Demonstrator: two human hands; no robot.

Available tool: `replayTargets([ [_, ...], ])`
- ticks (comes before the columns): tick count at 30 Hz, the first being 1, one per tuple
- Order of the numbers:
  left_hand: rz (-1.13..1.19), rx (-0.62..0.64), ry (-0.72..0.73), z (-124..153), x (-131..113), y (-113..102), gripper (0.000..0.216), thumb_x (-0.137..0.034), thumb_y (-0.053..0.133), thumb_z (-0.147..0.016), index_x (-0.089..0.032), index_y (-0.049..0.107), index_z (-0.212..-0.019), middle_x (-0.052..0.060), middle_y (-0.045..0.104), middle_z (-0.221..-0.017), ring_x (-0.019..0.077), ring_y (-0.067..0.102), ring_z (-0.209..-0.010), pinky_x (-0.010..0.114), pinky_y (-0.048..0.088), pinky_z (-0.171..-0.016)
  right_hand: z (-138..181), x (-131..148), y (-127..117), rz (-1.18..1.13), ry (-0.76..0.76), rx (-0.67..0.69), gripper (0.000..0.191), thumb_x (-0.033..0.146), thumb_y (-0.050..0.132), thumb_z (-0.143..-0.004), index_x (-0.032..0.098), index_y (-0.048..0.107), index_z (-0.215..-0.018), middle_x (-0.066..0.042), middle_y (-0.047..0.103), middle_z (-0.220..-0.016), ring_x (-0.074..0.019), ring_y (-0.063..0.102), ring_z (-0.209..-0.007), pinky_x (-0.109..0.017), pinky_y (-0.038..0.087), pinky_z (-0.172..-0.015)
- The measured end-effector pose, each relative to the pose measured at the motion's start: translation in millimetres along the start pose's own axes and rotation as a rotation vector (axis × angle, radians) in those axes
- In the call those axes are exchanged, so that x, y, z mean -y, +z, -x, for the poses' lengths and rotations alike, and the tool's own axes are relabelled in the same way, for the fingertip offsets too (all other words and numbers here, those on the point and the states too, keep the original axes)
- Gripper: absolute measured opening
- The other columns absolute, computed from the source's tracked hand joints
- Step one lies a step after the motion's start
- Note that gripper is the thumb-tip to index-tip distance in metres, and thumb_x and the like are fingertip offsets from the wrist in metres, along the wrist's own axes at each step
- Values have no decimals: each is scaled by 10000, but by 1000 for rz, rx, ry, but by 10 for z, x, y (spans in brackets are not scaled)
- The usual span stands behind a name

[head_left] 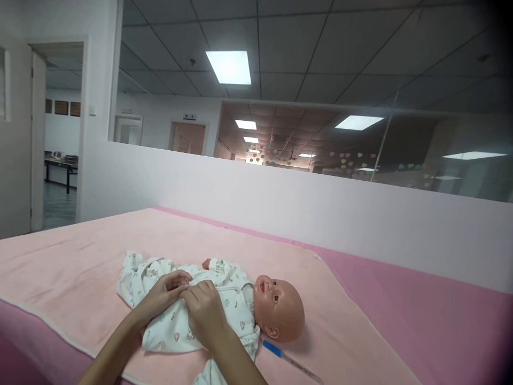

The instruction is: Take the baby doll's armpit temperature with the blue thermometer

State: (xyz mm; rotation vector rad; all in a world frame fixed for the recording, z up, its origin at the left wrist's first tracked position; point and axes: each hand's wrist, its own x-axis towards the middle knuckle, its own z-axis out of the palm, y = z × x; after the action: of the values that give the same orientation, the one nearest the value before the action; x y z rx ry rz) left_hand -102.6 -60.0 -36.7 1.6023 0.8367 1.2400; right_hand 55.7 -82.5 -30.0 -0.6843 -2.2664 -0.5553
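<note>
A baby doll lies on its back on the peach blanket, its head toward the right. It wears white printed baby clothes, and one small doll hand pokes out of the far sleeve. My left hand is closed at the front of the clothes, fingers curled and pinching the cloth. Right beside it, my right hand is also closed on the cloth, knuckles up. The fingertips of both hands meet over the doll's middle, and the exact bit of fabric between them is hidden.
A blue-capped pen lies near the doll's head. The peach blanket covers much of a pink padded surface. Behind it stands a low white wall under a large window. A doorway opens at the left.
</note>
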Motion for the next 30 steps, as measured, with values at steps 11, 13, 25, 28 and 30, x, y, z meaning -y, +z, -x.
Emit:
replayTargets([
  [11, -12, 45, -39, 73, -181, 30, 277, -393, 613, -725, -161, 579, -873, 55, 621, -836, 194, 569, -807, 278, 436, -721, 0, 3, -24, -54, 202, -12, 127, 201, 505, -820, 189, 535, -943, -30, 557, -834, -165, 483, -781, -293, 389, -696],
  [13, 6, 56, -50, 84, -181, 17, 278, -392, 608, -732, -170, 570, -896, 49, 620, -842, 187, 569, -805, 274, 438, -720, 2, 7, -27, -46, 234, 9, 163, 211, 509, -823, 187, 527, -983, -33, 557, -844, -161, 494, -762, -286, 402, -672],
  [25, 45, 8, -70, 71, -108, -7, 290, -378, 614, -740, -175, 531, -930, 7, 601, -735, 136, 555, -700, 221, 411, -648, 14, 9, -14, 15, 137, -2, 97, 204, 468, -838, 160, 527, -902, -41, 582, -793, -156, 508, -667, -282, 394, -591],
  [28, 44, 0, -62, 68, -113, 4, 295, -377, 619, -733, -169, 529, -921, 13, 602, -732, 139, 553, -695, 226, 410, -647, 14, 9, -2, 81, 91, -14, 91, 198, 439, -849, 164, 523, -834, -40, 568, -773, -150, 502, -647, -282, 380, -578],
  [30, 34, -7, -61, 66, -122, 10, 293, -378, 621, -728, -167, 532, -911, 9, 596, -713, 135, 546, -680, 224, 405, -636, 16, 11, 17, 131, 69, -26, 113, 181, 424, -856, 166, 517, -793, -35, 557, -743, -145, 495, -622, -281, 370, -564],
])
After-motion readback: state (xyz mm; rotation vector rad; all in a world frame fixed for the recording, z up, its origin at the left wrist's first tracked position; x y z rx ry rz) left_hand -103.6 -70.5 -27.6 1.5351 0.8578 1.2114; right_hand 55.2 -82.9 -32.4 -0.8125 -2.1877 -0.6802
